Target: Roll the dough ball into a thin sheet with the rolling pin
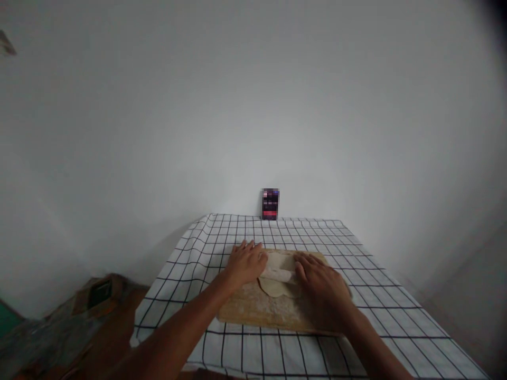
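Note:
A pale, floury rolling pin (279,275) lies crosswise over a flat sheet of dough (274,288). The dough shows both in front of the pin and behind it, on a flour-dusted wooden board (259,310). Over the pin's left end is my left hand (246,263), its fingers curved forward across it. My right hand (321,278) covers the other end in the same way. Both ends of the pin are hidden under my hands, and the right hand also hides part of the dough.
A white cloth with black grid lines (190,285) covers the table under the board. At the far edge, a blurred-out phone-like screen (270,204) leans upright against the pale wall (253,105). A brown box-like object (99,294) sits low at the left.

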Demonstrator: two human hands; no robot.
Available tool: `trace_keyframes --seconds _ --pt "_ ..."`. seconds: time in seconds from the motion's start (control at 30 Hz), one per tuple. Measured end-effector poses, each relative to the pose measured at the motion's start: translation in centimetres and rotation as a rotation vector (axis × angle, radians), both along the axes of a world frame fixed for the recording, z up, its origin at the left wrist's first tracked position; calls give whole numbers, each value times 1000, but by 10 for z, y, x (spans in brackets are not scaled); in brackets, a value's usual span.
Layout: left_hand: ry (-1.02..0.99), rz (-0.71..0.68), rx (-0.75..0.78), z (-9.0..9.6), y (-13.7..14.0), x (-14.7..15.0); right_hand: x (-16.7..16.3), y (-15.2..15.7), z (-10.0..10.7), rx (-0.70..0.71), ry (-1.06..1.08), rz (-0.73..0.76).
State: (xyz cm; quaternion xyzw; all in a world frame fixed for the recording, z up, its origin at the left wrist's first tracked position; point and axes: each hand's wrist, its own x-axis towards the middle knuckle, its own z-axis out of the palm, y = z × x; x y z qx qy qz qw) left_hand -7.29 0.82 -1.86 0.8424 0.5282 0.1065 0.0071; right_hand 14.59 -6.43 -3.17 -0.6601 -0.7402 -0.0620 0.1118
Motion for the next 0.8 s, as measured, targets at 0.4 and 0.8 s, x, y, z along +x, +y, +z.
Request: trace_keyframes --seconds 0.4,0.8 --pt "-34 -17 -5 -5 1 -4 -2 2 -1 38 52 -21" --pt "-87 -86 138 -17 -19 -10 -3 -22 -15 114 44 -23"
